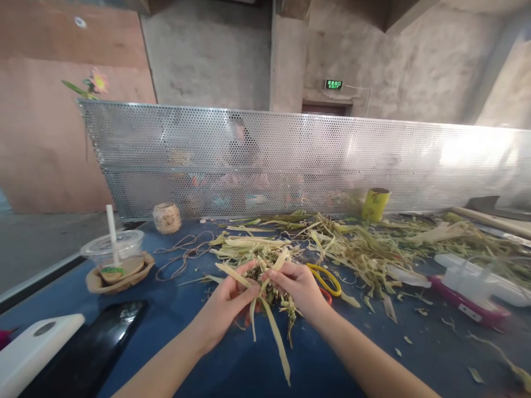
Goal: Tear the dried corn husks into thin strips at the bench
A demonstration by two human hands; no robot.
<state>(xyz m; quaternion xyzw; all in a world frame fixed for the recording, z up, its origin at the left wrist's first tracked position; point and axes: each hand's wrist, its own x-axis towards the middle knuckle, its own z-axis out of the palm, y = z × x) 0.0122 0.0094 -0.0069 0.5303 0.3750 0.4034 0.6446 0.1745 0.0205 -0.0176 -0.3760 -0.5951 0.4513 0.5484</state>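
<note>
My left hand (pixel 232 296) and right hand (pixel 302 284) pinch strips (pixel 277 338) close together; tugging too hard could split them, thin as they look.

Dim indoor light, glare right, stretched edges.

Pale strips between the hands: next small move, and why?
Probably have the right hand draw its strip snug while the left hand pins the other: the pale strips meet between the fingertips, and a long end hangs loose below.
</note>
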